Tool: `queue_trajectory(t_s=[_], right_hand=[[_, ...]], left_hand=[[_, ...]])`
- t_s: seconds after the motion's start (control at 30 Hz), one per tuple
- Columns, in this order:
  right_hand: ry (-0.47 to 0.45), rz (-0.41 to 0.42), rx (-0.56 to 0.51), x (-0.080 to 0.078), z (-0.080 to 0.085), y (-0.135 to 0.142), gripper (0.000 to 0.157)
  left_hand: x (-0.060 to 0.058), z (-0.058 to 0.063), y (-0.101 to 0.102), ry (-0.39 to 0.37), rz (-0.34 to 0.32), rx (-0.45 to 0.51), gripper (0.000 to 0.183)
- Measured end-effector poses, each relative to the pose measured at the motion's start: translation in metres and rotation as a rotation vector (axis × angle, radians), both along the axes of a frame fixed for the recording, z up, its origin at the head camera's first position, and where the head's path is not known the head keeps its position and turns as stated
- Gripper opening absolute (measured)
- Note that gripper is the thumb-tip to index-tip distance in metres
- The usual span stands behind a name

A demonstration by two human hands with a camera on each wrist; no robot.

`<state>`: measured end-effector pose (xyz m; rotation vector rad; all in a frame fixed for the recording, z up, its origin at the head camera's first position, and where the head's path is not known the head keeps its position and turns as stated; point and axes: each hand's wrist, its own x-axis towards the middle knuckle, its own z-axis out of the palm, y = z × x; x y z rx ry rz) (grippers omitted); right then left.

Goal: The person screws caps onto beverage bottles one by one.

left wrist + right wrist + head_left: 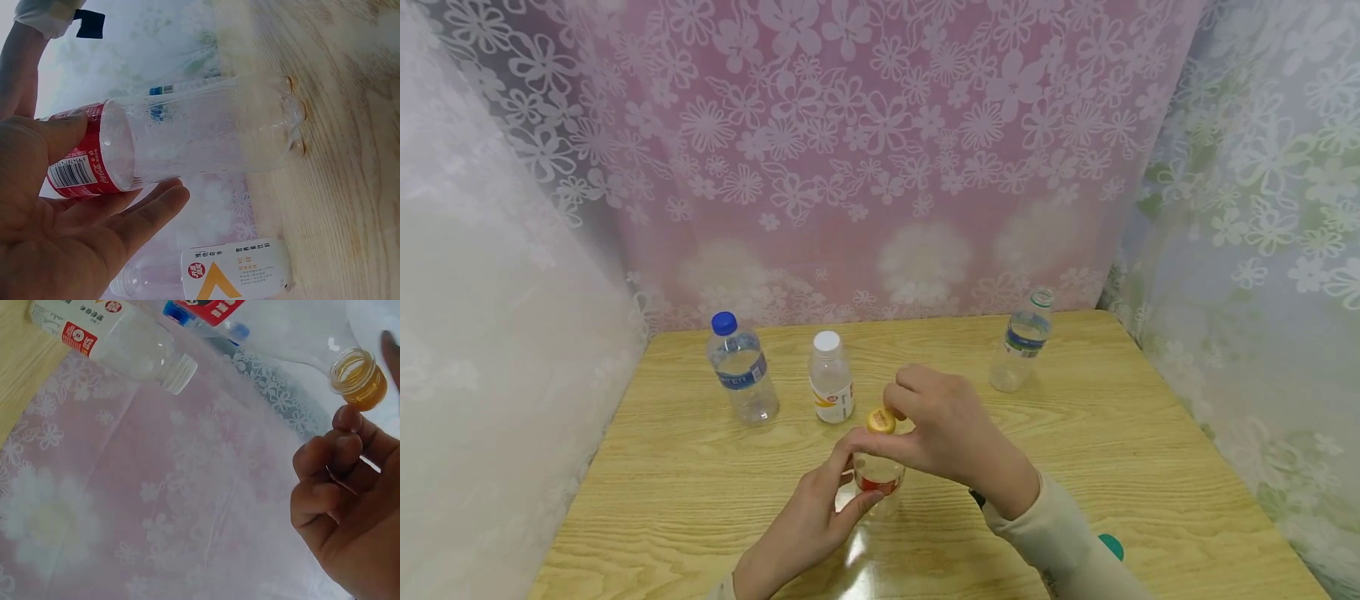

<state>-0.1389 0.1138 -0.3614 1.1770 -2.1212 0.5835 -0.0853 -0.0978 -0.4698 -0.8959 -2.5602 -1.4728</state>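
A clear plastic cola bottle [880,479] with a red label [78,150] stands upright near the middle of the table. My left hand [812,508] grips it round the label, thumb on the near side and fingers behind. On the bottle's mouth sits a yellow cap [881,420]. My right hand [943,425] pinches this cap at its edge between thumb and index finger. The right wrist view shows the index fingertip against the yellow cap [369,390] and the other fingers curled in below. Part of the neck is hidden behind the right thumb in the head view.
Behind the hands stand a blue-capped water bottle [741,367] and a white-capped drink bottle [831,383]. An uncapped clear bottle [1022,342] is at the back right. A green cap [1111,547] lies beside the right sleeve. Flowered curtains [880,167] enclose the wooden table [662,500].
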Motion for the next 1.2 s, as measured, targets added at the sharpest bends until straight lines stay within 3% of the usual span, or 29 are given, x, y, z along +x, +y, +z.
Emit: queue_trajectory(t_s=[0.13, 0.33, 0.47, 0.7, 0.97, 1.07, 1.2], right_hand=[[-0.056, 0.005, -0.045, 0.002, 0.001, 0.002, 0.056], [-0.238, 0.125, -0.032, 0.004, 0.009, 0.01, 0.041], [-0.286, 0.184, 0.005, 0.005, 0.011, 0.012, 0.043], [-0.251, 0.199, 0.02, 0.002, 0.01, 0.012, 0.033], [-0.22, 0.148, 0.019, 0.001, 0.008, 0.011, 0.014], [-0.197, 0.123, 0.019, 0.0, 0.006, 0.01, 0.015], [-0.155, 0.09, 0.015, -0.001, 0.004, 0.007, 0.029]], left_hand=[[0.0, -0.001, -0.001, -0.001, -0.005, -0.004, 0.068], [-0.002, -0.002, 0.0, 0.012, 0.013, -0.009, 0.069], [-0.002, -0.003, 0.0, 0.064, 0.025, -0.02, 0.069], [-0.002, -0.003, 0.0, 0.09, 0.021, -0.032, 0.071], [-0.002, -0.002, 0.0, 0.094, 0.023, -0.039, 0.072], [-0.002, -0.002, 0.0, 0.07, 0.017, -0.035, 0.071], [-0.001, -0.001, 0.0, 0.021, 0.009, -0.021, 0.069]])
